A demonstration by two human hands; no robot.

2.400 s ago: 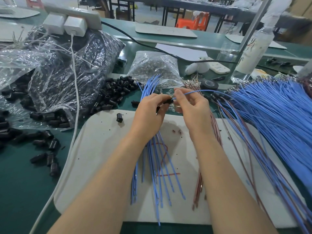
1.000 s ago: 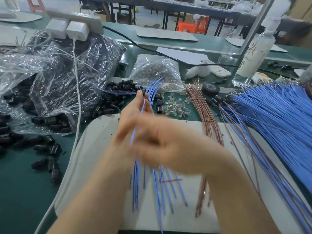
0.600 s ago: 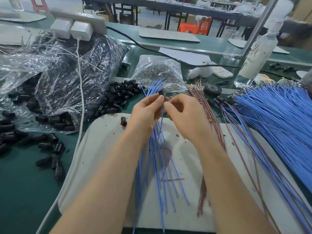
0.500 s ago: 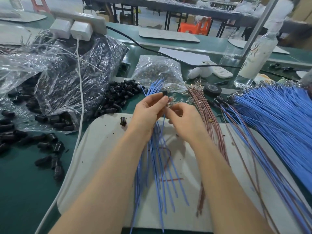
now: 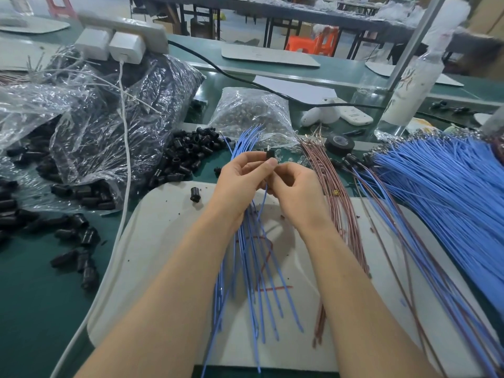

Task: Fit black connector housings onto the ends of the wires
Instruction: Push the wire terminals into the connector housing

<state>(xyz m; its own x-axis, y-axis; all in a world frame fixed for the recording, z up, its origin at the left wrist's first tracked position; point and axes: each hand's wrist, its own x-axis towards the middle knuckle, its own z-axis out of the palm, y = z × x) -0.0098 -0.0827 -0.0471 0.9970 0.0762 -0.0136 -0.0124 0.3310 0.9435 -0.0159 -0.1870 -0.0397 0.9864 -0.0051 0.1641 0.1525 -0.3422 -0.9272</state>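
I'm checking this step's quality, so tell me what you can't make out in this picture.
Head view:
- Whether the blue wire is seated in the black housing: the left hand and right hand cover the joint.
- Contents of the clear bag: too small, film glare.
- Far ends of the blue wire bundle: cut off by the right edge.

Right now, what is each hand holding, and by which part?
The left hand pinches a black connector housing by its lower end. The right hand pinches a blue wire near its upper end, just below the housing.
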